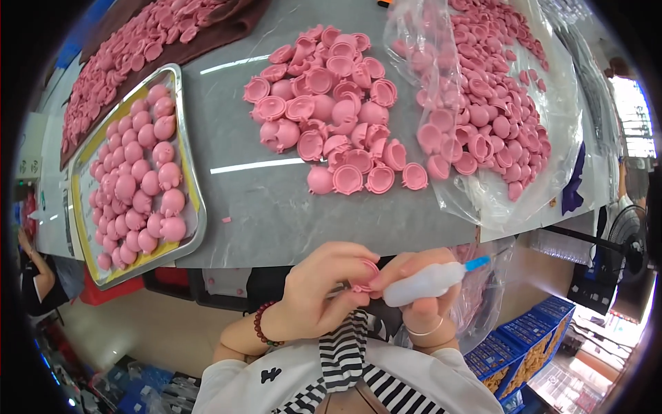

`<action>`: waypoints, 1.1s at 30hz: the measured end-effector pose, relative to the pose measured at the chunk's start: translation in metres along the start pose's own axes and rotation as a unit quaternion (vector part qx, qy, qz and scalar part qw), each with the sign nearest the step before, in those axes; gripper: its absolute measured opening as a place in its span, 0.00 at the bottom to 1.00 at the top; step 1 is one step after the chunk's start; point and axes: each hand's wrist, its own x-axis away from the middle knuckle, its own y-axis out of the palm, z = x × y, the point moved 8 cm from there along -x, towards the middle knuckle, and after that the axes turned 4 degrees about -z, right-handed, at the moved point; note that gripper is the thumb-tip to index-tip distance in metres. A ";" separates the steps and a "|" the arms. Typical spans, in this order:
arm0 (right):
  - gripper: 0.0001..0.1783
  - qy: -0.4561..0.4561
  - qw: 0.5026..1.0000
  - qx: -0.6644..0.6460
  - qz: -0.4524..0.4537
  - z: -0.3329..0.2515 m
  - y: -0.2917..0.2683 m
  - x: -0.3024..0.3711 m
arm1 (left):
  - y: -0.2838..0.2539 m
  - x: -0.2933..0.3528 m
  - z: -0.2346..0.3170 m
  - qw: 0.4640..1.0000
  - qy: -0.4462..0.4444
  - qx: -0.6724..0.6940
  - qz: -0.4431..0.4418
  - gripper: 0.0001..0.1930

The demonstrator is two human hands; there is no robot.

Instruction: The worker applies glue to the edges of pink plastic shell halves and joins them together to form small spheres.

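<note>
Pink shell piece (363,273) at lower center of frame, in front of the table edge, pinched between thumb and fingers of the left hand. Left to right: pile of pink shells (127,62), upper left, on brown cloth (238,26); below it, metal tray (192,165) with yellow at its edges, tilted in view, loaded with rounded pink balls (125,188). Tiny pink scrap (227,220) on gray tabletop (252,207), just right of tray. Left hand (321,286), lower center, beaded bracelet (262,324) on wrist, fingers curled narrow round the piece. Loose heap of pink half shells (331,103), upper center, some cup side up, some dome side up. Right hand (422,314), lower center-right, closed round white squeeze bottle (424,284), blue tip (476,263) pointing right; its fingertips sit right by the piece, contact can't tell. Upper right: more pink parts (496,127) in and on clear plastic bag (507,215). Blue crates (531,324), lower right; black fan (629,238), far right.
</note>
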 end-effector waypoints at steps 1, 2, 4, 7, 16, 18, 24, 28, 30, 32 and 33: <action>0.22 -0.019 1.000 0.018 0.013 0.002 -0.001 0.002 | -0.001 0.003 -0.009 0.987 -0.055 0.144 0.053 0.15; 0.23 -0.032 0.999 0.022 0.020 0.003 0.001 0.001 | -0.002 0.009 -0.021 0.947 -0.108 0.285 0.104 0.19; 0.24 -0.017 0.997 0.020 0.077 0.003 -0.005 0.006 | 0.000 0.012 -0.026 0.921 -0.123 0.359 0.084 0.23; 0.25 -0.066 0.974 0.052 0.212 -0.009 -0.018 0.004 | 0.007 0.018 -0.031 0.885 -0.163 0.433 0.050 0.22; 0.35 -0.321 0.889 0.323 0.059 -0.061 0.005 0.006 | 0.001 0.015 -0.030 0.878 -0.139 0.454 0.061 0.22; 0.35 -0.296 0.894 0.332 0.053 -0.058 0.009 0.006 | 0.001 0.017 -0.032 0.879 -0.137 0.452 0.061 0.22; 0.34 -0.264 0.898 0.348 0.055 -0.054 0.015 0.003 | 0.002 0.019 -0.032 0.882 -0.138 0.447 0.059 0.22; 0.34 -0.258 0.900 0.345 0.060 -0.051 0.013 0.003 | 0.001 0.019 -0.033 0.883 -0.137 0.446 0.056 0.22; 0.34 -0.279 0.897 0.334 0.078 -0.052 0.010 0.006 | 0.001 0.018 -0.032 0.884 -0.135 0.444 0.054 0.22; 0.33 -0.299 0.893 0.321 0.095 -0.054 0.008 0.008 | 0.001 0.017 -0.031 0.886 -0.133 0.441 0.054 0.22; 0.34 -0.300 0.891 0.327 0.100 -0.054 0.008 0.007 | 0.001 0.017 -0.031 0.886 -0.134 0.440 0.055 0.22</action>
